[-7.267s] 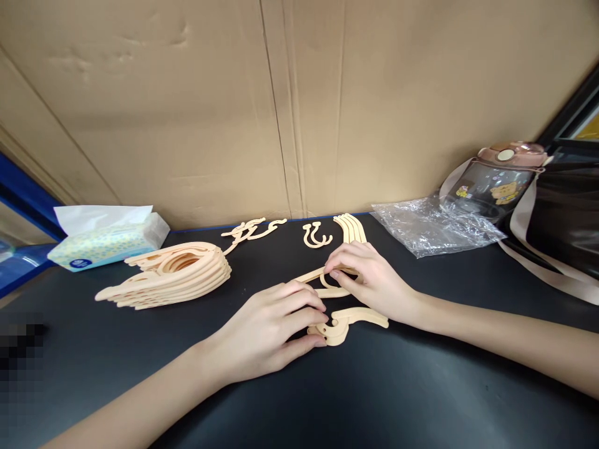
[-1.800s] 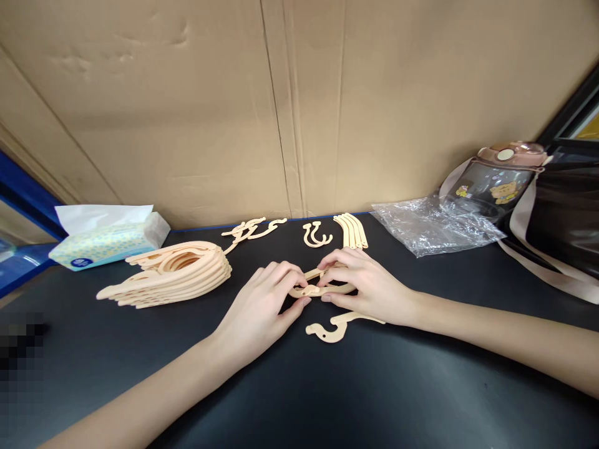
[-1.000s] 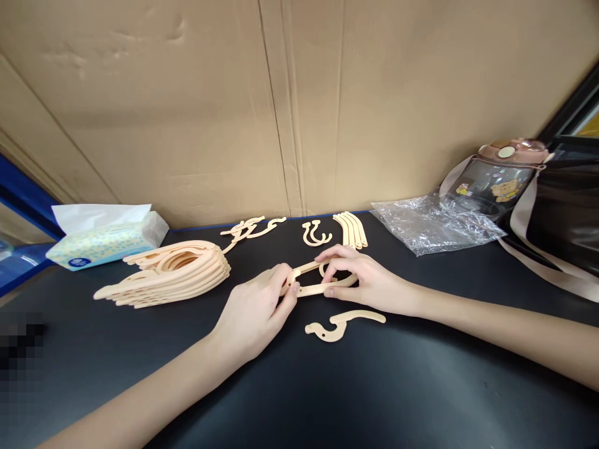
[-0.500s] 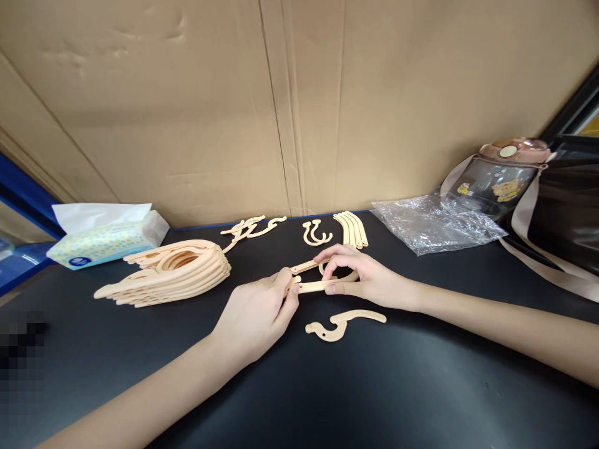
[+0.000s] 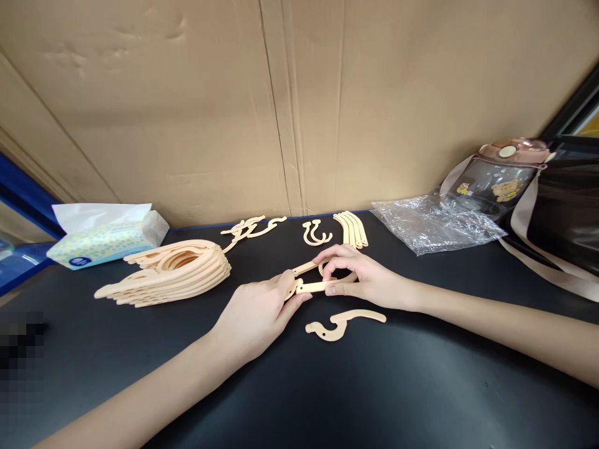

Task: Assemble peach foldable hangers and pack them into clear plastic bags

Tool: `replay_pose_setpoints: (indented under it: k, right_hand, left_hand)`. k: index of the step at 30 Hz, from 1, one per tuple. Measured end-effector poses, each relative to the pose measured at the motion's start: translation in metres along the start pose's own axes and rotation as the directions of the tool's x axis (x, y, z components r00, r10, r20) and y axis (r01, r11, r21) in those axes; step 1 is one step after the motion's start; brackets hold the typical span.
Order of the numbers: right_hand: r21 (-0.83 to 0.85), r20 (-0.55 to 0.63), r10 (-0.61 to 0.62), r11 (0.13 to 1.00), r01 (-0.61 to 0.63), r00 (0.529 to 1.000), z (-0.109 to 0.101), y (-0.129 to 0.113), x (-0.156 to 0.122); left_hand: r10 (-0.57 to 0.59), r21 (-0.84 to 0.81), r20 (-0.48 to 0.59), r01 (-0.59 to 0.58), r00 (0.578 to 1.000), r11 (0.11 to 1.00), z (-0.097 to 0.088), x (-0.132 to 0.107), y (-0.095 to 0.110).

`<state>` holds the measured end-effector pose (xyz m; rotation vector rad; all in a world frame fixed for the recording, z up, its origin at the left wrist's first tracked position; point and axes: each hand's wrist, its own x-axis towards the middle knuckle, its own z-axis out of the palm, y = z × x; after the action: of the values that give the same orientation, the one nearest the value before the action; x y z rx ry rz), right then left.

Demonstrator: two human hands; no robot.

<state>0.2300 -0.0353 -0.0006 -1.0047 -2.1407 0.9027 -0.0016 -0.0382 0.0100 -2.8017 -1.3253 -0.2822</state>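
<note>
Both of my hands are on a beige folding hanger (image 5: 312,287), held just above the black table. My left hand (image 5: 259,312) grips its left end, with the thumb stretched along the near side by a joint. Across the right part, my right hand (image 5: 360,274) pinches the near arm between thumb and fingers, the index finger reaching to the far arm. The curved hook is partly hidden behind these fingers. Nearer to me lies a loose hook-and-arm piece (image 5: 334,330), flat on the table and touched by neither hand.
Left stands a stack of folded hangers (image 5: 178,274), with a tissue pack (image 5: 107,240) behind. Loose hanger parts (image 5: 248,231), hooks (image 5: 316,234) and curved arms (image 5: 350,229) lie along the cardboard wall (image 5: 210,125). A plastic bag (image 5: 435,221) and bottle (image 5: 496,181) are at right.
My left thumb has slid right and straightened below the hanger's joint, which is now more exposed. My right hand has barely moved and keeps its pinch.
</note>
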Motion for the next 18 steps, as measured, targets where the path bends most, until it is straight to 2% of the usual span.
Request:
replay_pose_setpoints:
  k: [7,13,18]
  right_hand:
    - [-0.06,0.023,-0.025,0.998,0.026,0.999,0.0,-0.002,-0.001]
    - [-0.079,0.053,-0.051,0.995,0.055,0.997,0.001,-0.004,-0.002]
    - [-0.079,0.062,-0.038,0.996,0.043,0.997,0.0,-0.005,-0.002]
  left_hand:
    - [0.048,0.001,0.093,-0.049,0.994,0.999,-0.004,0.002,-0.005]
    - [0.189,-0.066,0.11,-0.183,0.976,0.981,-0.007,0.001,-0.013]
    - [0.191,-0.046,0.158,-0.186,0.969,0.981,-0.008,0.002,-0.014]
